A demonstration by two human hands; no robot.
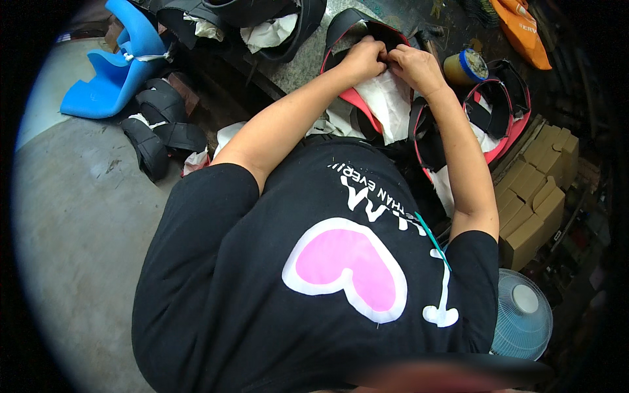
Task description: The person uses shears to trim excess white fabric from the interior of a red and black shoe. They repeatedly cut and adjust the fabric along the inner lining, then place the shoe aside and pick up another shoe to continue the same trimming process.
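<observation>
A black sandal [350, 29] with a red edge lies at the top centre, and a sheet of white paper [386, 105] hangs from it toward me. My left hand [365, 59] is closed inside its wide black strap, fingertips pinched. Close against it, my right hand [416, 67] is also closed, its fingers bent at the strap's red-edged rim. What the fingertips pinch is hidden between the two hands. More black-and-red sandals [488, 108] with white paper in them lie beside my right forearm.
Black sandals [164, 105] sit stacked at left under a blue foam piece [118, 78]. Others with paper stuffing [270, 33] lie at the top. At right are a blue-rimmed tub [465, 67], an orange bag [522, 29], cardboard boxes [534, 190] and a fan [522, 318].
</observation>
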